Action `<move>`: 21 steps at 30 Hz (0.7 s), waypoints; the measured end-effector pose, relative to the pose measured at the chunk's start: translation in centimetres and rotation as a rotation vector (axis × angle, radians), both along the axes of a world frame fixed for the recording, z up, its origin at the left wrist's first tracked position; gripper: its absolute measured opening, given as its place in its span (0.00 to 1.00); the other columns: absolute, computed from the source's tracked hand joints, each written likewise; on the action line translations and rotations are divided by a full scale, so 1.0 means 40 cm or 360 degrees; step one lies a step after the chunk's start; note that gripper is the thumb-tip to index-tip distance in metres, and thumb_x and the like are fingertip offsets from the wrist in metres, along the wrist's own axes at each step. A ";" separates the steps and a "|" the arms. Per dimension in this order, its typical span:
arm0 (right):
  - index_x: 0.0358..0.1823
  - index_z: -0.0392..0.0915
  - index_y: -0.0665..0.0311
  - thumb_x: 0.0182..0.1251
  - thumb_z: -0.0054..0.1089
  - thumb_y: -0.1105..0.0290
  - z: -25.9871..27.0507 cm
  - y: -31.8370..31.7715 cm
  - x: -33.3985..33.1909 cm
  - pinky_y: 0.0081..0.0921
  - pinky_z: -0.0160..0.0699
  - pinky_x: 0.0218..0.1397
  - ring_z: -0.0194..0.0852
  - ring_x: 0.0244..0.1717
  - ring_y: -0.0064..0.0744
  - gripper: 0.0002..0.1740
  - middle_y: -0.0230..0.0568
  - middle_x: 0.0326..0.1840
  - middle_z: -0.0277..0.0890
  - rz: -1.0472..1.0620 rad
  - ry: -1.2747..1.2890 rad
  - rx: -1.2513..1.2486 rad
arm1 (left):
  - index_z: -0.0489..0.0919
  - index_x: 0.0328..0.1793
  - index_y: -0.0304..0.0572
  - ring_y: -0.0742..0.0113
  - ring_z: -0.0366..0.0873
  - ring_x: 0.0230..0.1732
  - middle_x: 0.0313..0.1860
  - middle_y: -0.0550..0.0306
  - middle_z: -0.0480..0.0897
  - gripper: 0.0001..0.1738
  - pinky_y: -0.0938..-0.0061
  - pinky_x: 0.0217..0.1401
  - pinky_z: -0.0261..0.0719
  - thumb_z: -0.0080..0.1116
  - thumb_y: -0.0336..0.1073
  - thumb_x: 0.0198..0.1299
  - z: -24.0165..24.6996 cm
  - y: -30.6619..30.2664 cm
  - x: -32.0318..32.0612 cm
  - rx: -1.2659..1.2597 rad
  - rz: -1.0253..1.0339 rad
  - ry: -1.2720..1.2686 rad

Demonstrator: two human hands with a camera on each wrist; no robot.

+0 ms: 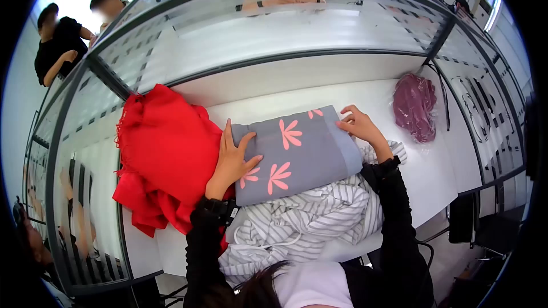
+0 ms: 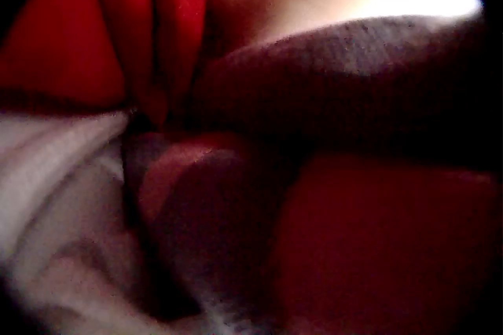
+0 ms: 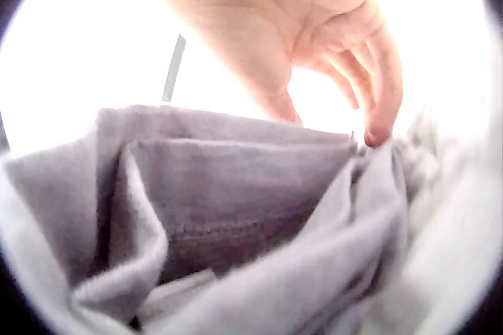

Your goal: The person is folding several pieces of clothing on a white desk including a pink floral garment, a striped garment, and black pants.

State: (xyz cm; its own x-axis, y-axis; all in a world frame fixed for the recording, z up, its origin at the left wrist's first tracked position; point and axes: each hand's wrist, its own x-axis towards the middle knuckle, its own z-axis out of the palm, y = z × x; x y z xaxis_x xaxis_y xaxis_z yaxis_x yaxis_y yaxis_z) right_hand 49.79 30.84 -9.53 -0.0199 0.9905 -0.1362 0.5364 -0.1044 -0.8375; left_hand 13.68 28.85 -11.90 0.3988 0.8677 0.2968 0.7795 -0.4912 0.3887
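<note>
A folded grey cloth (image 1: pixel 260 137) with pink leaf shapes lies across the middle of the table. On its left part rests my left hand (image 1: pixel 231 157), fingers spread. My right hand (image 1: pixel 365 128) touches its upper right corner with bent fingers. The right wrist view shows loose layers at the side of the grey cloth (image 3: pixel 236 178); there a fingertip of my right hand (image 3: pixel 314 29) meets the corner, apart from the thumb at the edge. The left wrist view is dark, with red cloth (image 2: pixel 63 44) beside a patterned fold.
Red fringed fabric (image 1: pixel 165 142) is heaped at the left. Striped white-and-grey fabric (image 1: pixel 308 217) lies bunched nearest me, partly under the grey cloth. A maroon item in clear plastic (image 1: pixel 414 107) sits at the back right. A dark-framed clear barrier (image 1: pixel 257 54) surrounds the table; people are beyond it.
</note>
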 end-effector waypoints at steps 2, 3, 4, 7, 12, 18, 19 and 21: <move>0.48 0.70 0.73 0.56 0.63 0.54 0.030 -0.029 0.005 0.24 0.78 0.29 0.77 0.29 0.31 0.30 0.48 0.30 0.78 -0.0049 -0.0136 -0.0118 | 0.67 0.62 0.53 0.29 0.46 0.67 0.70 0.27 0.40 0.33 0.51 0.67 0.55 0.65 0.45 0.48 -0.008 -0.004 0.001 -0.0049 0.0038 -0.0024; 0.47 0.72 0.74 0.56 0.62 0.52 0.046 -0.049 0.007 0.23 0.78 0.29 0.77 0.29 0.31 0.30 0.48 0.30 0.78 0.0001 -0.0186 -0.0177 | 0.66 0.62 0.53 0.29 0.47 0.67 0.70 0.27 0.40 0.34 0.52 0.67 0.56 0.65 0.44 0.48 -0.011 -0.007 0.002 -0.0086 0.0034 -0.0071; 0.45 0.73 0.75 0.56 0.61 0.51 0.062 -0.067 0.006 0.23 0.78 0.29 0.77 0.28 0.31 0.30 0.48 0.30 0.78 0.0055 -0.0238 -0.0234 | 0.66 0.63 0.53 0.28 0.47 0.67 0.69 0.26 0.41 0.34 0.52 0.67 0.56 0.65 0.44 0.48 -0.014 -0.008 0.000 -0.0120 0.0032 -0.0118; 0.39 0.77 0.77 0.58 0.56 0.44 0.064 -0.102 0.002 0.23 0.78 0.28 0.77 0.26 0.32 0.34 0.49 0.28 0.77 0.0161 -0.0351 -0.0333 | 0.63 0.64 0.52 0.29 0.50 0.66 0.67 0.23 0.46 0.35 0.54 0.66 0.58 0.64 0.42 0.49 -0.008 -0.024 -0.003 -0.0322 0.0066 -0.0285; 0.45 0.74 0.76 0.59 0.53 0.42 0.033 -0.100 0.026 0.23 0.78 0.34 0.77 0.31 0.30 0.36 0.47 0.35 0.77 0.0163 -0.0125 -0.0537 | 0.67 0.60 0.40 0.34 0.56 0.64 0.65 0.25 0.52 0.32 0.54 0.63 0.62 0.64 0.39 0.48 0.027 -0.105 -0.003 -0.0112 0.0160 -0.0075; 0.47 0.72 0.76 0.58 0.55 0.42 0.038 -0.104 0.012 0.25 0.79 0.33 0.76 0.33 0.32 0.37 0.45 0.36 0.75 0.0171 -0.0035 -0.0440 | 0.62 0.66 0.41 0.40 0.46 0.71 0.70 0.37 0.52 0.37 0.53 0.68 0.50 0.58 0.51 0.53 0.073 -0.132 0.063 -0.0180 -0.0387 0.0023; 0.49 0.71 0.75 0.59 0.54 0.43 0.044 -0.105 0.010 0.24 0.78 0.34 0.76 0.34 0.31 0.36 0.44 0.38 0.75 0.0182 -0.0049 -0.0477 | 0.60 0.67 0.42 0.40 0.45 0.71 0.70 0.37 0.50 0.39 0.50 0.68 0.46 0.54 0.55 0.54 0.031 -0.140 0.078 -0.0166 -0.0461 0.0141; 0.50 0.71 0.75 0.60 0.52 0.44 0.050 -0.109 0.009 0.24 0.78 0.35 0.75 0.36 0.30 0.35 0.44 0.39 0.75 0.0193 -0.0057 -0.0499 | 0.56 0.70 0.44 0.40 0.44 0.72 0.72 0.37 0.47 0.42 0.45 0.69 0.40 0.47 0.62 0.56 -0.053 -0.153 0.097 -0.0135 -0.0611 0.0380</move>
State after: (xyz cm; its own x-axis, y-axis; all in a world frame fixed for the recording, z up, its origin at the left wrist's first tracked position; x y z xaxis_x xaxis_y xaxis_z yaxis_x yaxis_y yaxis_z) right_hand 50.15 26.50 -7.52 -0.1247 0.8910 -0.4366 0.5894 -0.2874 -0.7549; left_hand 17.57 22.73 -14.01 0.7446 0.6612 0.0918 0.6201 -0.7361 0.2713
